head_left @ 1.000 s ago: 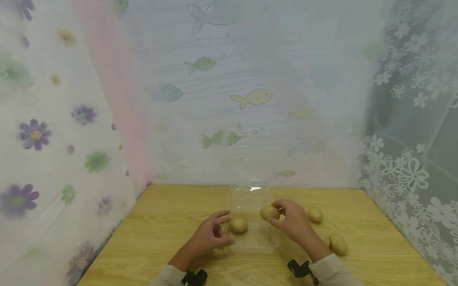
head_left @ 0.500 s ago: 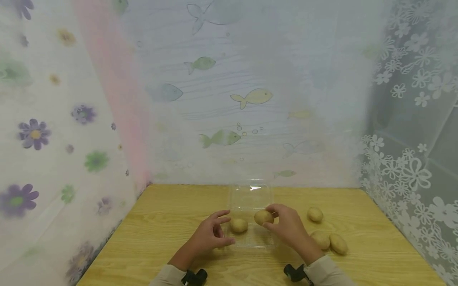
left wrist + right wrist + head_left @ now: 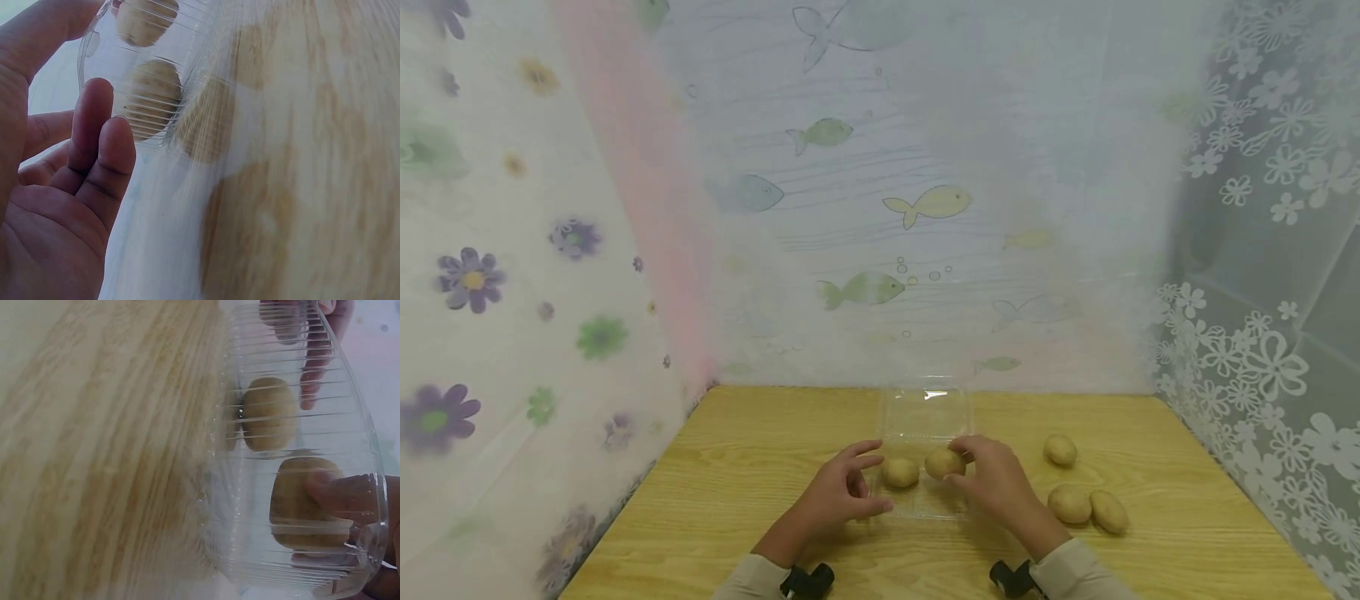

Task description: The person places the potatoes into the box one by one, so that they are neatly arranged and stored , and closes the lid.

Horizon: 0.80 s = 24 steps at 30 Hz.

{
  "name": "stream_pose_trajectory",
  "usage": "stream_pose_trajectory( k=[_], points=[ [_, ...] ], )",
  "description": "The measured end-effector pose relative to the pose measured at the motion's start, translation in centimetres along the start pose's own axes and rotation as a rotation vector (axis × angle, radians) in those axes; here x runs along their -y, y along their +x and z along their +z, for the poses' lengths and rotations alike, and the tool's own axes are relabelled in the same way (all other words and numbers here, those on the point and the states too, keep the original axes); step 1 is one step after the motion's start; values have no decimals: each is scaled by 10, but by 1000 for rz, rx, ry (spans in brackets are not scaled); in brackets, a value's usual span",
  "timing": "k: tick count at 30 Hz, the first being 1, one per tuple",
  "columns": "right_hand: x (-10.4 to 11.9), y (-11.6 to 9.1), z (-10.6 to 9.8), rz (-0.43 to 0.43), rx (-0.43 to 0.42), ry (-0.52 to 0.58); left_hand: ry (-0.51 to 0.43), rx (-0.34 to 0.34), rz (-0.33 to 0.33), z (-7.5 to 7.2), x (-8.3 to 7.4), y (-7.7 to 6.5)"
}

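Note:
A clear plastic box [image 3: 925,510] lies on the wooden table with its lid [image 3: 917,414] folded back toward the wall. One potato [image 3: 900,472] sits inside at the left. My right hand [image 3: 1000,483] pinches another potato [image 3: 944,463] between thumb and fingers, low within the box's right half. In the right wrist view, this held potato [image 3: 306,506] shows through the ribbed wall, apart from the other one. My left hand [image 3: 838,490] holds the left side of the box, its thumb and fingers spread along the rim, as the left wrist view shows at the box's edge [image 3: 82,62].
To the right of the box, three potatoes lie on the table [image 3: 760,433]: one farther back [image 3: 1061,450], and a near pair side by side [image 3: 1069,505]. A fish-patterned curtain [image 3: 850,250] hangs behind the table, with flowered sheets at both sides.
My right hand has moved left and down, lowering its potato into the box beside the first. One of the near pair of potatoes has come into view. The left hand stays put.

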State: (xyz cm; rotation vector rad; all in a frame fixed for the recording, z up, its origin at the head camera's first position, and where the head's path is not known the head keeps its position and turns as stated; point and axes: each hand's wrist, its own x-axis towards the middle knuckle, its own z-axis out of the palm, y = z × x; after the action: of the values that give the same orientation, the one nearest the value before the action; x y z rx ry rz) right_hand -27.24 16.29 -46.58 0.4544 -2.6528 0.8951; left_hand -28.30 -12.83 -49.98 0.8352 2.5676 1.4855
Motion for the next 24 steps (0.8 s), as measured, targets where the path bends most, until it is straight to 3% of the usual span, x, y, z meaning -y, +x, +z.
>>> stream_pose_trajectory(
  k=[10,24],
  points=[
    [0,-2,5,-65,-18,-62,21,-1,12,1,-2,0],
    [0,-5,9,-86,-19,-146,19,-8,15,2,-4,-1]
  ],
)
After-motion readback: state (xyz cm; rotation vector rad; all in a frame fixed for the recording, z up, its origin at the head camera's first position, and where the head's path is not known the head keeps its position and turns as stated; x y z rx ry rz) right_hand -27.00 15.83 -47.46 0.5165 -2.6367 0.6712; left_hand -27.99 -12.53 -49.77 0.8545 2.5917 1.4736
